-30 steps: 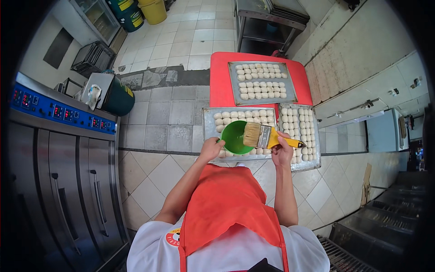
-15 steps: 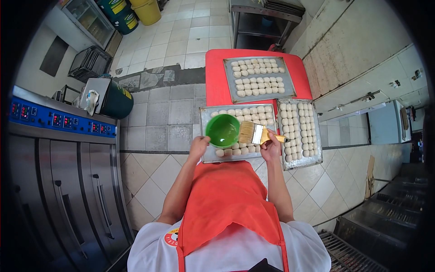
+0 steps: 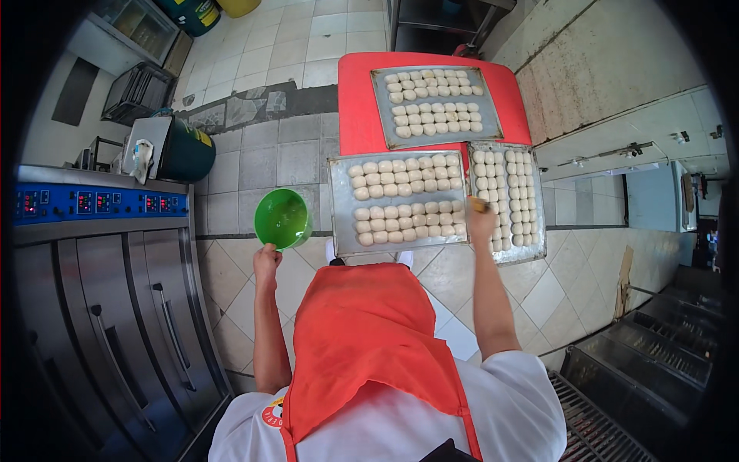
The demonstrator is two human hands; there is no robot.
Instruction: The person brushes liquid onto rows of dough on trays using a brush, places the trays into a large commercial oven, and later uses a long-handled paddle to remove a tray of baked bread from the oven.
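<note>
Red cloth is being worn as an apron [image 3: 369,331] over a white shirt [image 3: 385,435]. By the left hand [image 3: 267,266], a green plastic mug [image 3: 282,219] is being gripped at its near side with curled fingers; it is being held above the tiled floor [image 3: 231,269], off to the left of the trays, with a glossy content being shown inside. By the closed right hand [image 3: 483,223], a paintbrush [image 3: 479,205] is being grasped and mostly hidden, at the right end of the near metal tray [image 3: 345,223], next to the side metal tray [image 3: 519,255]. Whether dough is being touched by the bristles cannot be told. Pale dough balls [image 3: 403,189] are being carried in two double rows on the near tray. Similar double rows are being held on the side tray. Beyond these, a far metal tray [image 3: 490,119] is being supported on a red worktop [image 3: 358,100], also being filled with two bands of dough. Farther left, a dark green drum [image 3: 190,150] is being seen past a blue control panel [image 3: 108,202].
</note>
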